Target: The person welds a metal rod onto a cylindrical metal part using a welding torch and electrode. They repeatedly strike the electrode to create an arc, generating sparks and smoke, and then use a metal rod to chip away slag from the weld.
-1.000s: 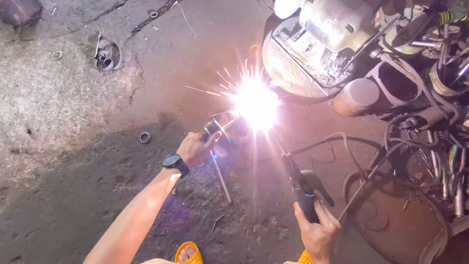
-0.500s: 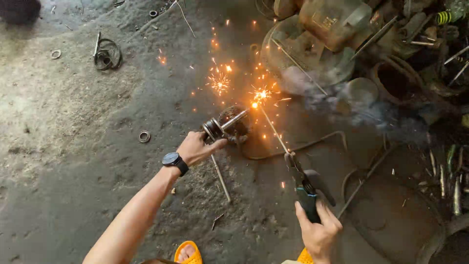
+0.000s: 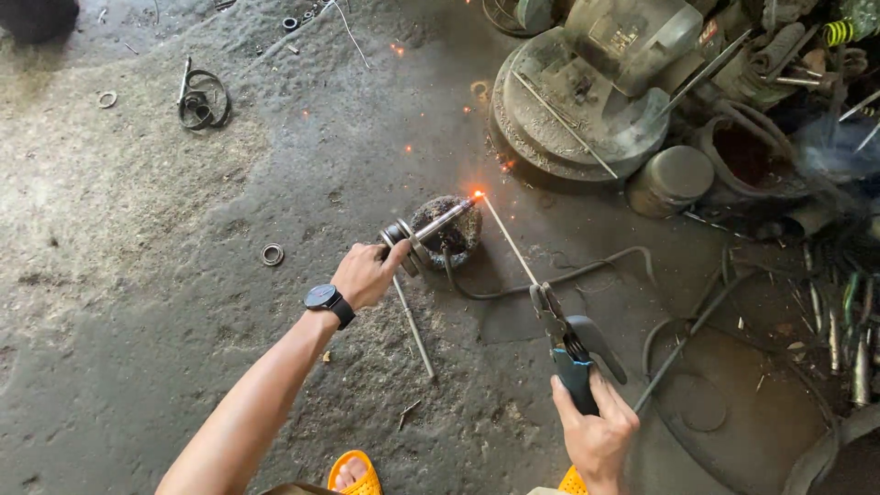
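The left hand (image 3: 365, 275) pinches the near end of a metal shaft (image 3: 431, 226) that rests on a round block (image 3: 451, 231). The right hand (image 3: 598, 433), well this side of the block, is wrapped round an electrode holder (image 3: 570, 344); its rod (image 3: 507, 237) glows at the shaft's far tip.

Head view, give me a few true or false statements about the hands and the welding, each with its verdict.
1. The left hand holds a metal shaft. True.
2. The right hand holds a hammer. False: it grips an electrode holder with a welding rod.
3. The rod's tip glows at the shaft's end. True.
4. The watch is on the right wrist. False: it is on the left wrist.
5. A loose ring lies on the floor. True.
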